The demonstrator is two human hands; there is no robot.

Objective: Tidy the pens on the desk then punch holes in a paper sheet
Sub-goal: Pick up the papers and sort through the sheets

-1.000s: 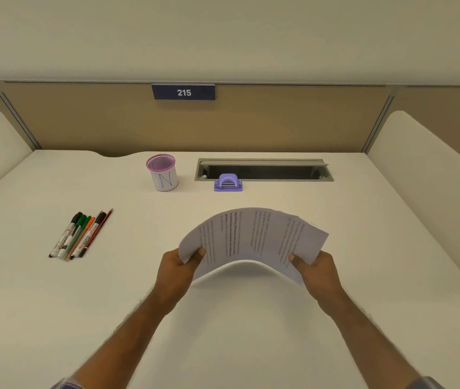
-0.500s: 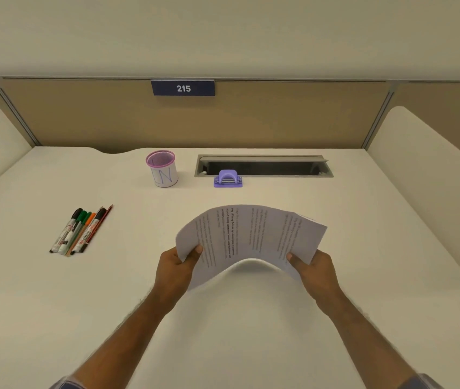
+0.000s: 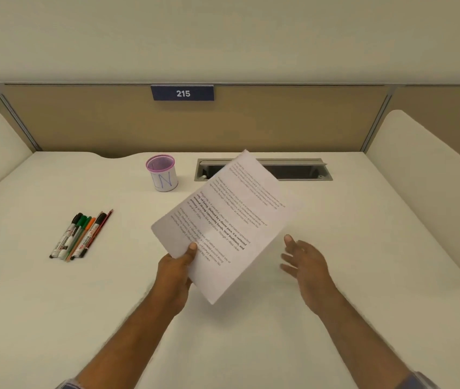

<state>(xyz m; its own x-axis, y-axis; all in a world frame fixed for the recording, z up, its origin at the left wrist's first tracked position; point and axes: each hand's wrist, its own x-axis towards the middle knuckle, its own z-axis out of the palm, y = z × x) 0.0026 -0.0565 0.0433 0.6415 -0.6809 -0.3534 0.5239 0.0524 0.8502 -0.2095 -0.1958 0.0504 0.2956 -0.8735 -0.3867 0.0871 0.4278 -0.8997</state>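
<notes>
Paper sheet (image 3: pixel 223 220) is held clear of the tabletop (image 3: pixel 363 248), pinched at its near-left edge by the left hand (image 3: pixel 174 272), thumb on the printed face and remaining fingers hidden beneath. The sheet is tilted, its long axis running from near the left hand up and away toward the recessed cable tray (image 3: pixel 301 171) at the back, which it partly covers. The right hand (image 3: pixel 306 262) hangs just beside the sheet's right edge, not touching it, fingers spread and relaxed, holding nothing.

Pens (image 3: pixel 80 234) lie in a loose bundle on the tabletop well to the left of the left hand, long axes roughly parallel, pointing away and slightly right. They are not yet in the pink-rimmed pen cup (image 3: pixel 163 175), which stands upright behind them and to their right, near the back edge. Judgement: the tidying step is outstanding.

No hole punch is visible; it may be hidden behind the raised sheet, but that cannot be confirmed.

Governing relation: the pens lie on the left hand's side, but that hand is occupied. The free right hand is farther off and would have to cross the sheet. Setting the sheet down first appears necessary.
</notes>
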